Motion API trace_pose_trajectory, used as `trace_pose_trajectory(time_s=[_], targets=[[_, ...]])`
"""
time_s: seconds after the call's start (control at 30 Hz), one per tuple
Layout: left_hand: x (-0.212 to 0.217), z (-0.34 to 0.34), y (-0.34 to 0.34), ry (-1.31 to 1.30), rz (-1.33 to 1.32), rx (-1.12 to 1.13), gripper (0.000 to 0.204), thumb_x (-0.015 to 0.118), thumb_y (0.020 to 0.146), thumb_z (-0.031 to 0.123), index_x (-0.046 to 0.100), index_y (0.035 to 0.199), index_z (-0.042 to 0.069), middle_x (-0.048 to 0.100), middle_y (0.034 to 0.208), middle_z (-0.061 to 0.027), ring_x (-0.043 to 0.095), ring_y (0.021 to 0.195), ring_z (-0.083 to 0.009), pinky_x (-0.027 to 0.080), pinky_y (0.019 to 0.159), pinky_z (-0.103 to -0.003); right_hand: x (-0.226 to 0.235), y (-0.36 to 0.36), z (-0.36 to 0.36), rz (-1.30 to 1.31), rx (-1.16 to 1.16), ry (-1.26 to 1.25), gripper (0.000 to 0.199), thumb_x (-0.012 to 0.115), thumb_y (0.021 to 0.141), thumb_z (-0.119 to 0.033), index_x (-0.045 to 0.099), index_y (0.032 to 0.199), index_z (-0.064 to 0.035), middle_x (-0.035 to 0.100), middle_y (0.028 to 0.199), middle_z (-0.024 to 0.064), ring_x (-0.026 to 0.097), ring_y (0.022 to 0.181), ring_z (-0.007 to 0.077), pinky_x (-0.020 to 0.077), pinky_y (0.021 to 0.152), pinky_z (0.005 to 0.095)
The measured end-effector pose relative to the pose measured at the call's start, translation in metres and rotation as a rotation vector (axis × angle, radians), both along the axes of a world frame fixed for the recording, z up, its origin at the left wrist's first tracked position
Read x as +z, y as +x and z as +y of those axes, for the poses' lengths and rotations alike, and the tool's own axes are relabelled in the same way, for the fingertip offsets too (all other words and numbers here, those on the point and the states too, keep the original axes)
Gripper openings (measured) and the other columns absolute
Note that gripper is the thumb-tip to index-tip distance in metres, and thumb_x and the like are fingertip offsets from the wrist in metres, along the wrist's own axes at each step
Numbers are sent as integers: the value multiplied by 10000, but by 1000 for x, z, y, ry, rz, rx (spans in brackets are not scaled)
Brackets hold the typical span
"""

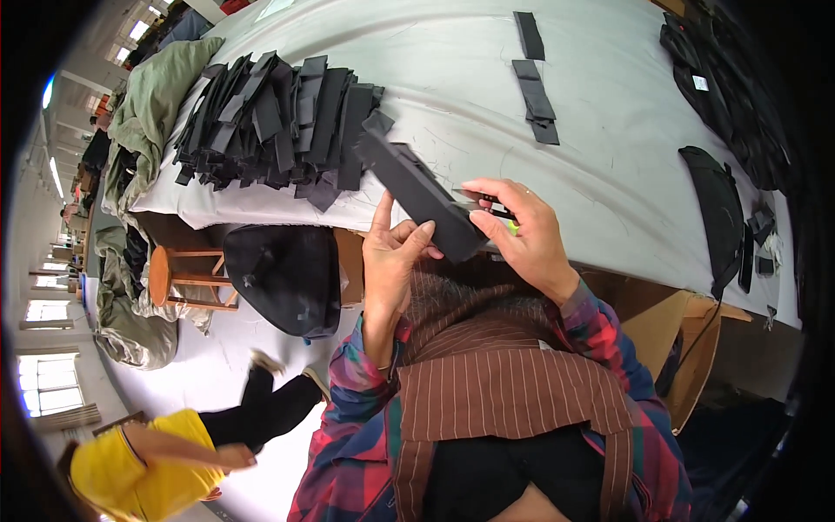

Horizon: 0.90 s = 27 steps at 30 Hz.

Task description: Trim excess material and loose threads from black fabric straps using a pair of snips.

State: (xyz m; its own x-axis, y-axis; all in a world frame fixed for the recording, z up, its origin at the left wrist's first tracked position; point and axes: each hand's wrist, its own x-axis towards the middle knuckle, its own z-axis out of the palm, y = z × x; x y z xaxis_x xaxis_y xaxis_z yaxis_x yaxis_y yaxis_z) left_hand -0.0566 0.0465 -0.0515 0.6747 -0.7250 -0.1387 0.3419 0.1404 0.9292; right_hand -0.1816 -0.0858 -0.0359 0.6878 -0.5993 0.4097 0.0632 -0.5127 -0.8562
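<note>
My left hand (393,257) is closed on a long black fabric strip (426,200), thumb on the near side and index finger stretched along its edge. The strip slants up and away toward the pile, its far end blurred. Closed around small thread snips (487,202) with a dark body and a yellow-green part, my right hand (526,230) is at the strip's near end. The metal blades point left, next to the strip's edge; whether they touch it I cannot tell. Behind the strip's far end lies a large pile of black fabric strips (278,117) on the white-covered table (435,52).
Several black pieces (535,91) lie in a line farther back. Black bags (718,87) and a curved black piece (715,213) rest at the right. Below the table edge are a wooden stool (196,277), a black bag (283,278) and a cardboard box (652,322). A person in yellow (143,461) is at lower left.
</note>
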Motion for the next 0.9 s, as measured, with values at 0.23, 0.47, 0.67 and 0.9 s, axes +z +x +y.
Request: trace_pose_trajectory(time_s=[0.23, 0.47, 0.67, 0.9], targets=[[-2, -3, -8, 34, 3, -65, 596, 646, 840, 7, 348, 1352, -57, 635, 773, -72, 581, 601, -98, 474, 546, -206, -11, 3, -3, 116, -107, -390, 204, 668, 795, -172, 657, 995, -136, 598, 763, 17, 559, 712, 219, 389, 625, 348], [-11, -3, -7, 97, -26, -220, 520, 641, 844, 8, 407, 1302, -73, 617, 723, -64, 579, 552, -99, 469, 452, -198, -22, 6, -8, 124, -158, -430, 185, 651, 803, -156, 660, 988, -139, 586, 755, 18, 547, 694, 224, 382, 618, 352], [-4, -3, -11, 163, 12, -215, 530, 621, 843, -12, 390, 1311, -105, 603, 703, -54, 577, 556, -96, 443, 441, -185, -24, 9, -14, 147, -237, -506, 199, 621, 818, -94, 647, 1014, -123, 595, 789, 30, 537, 711, 242, 378, 615, 356], [-10, -1, -10, 170, 94, -231, 603, 616, 841, -16, 327, 1361, -110, 585, 725, -49, 573, 565, -92, 431, 401, -184, -32, 11, -21, 153, -338, -565, 181, 656, 794, -130, 655, 975, -144, 569, 734, 1, 532, 683, 209, 346, 591, 347]])
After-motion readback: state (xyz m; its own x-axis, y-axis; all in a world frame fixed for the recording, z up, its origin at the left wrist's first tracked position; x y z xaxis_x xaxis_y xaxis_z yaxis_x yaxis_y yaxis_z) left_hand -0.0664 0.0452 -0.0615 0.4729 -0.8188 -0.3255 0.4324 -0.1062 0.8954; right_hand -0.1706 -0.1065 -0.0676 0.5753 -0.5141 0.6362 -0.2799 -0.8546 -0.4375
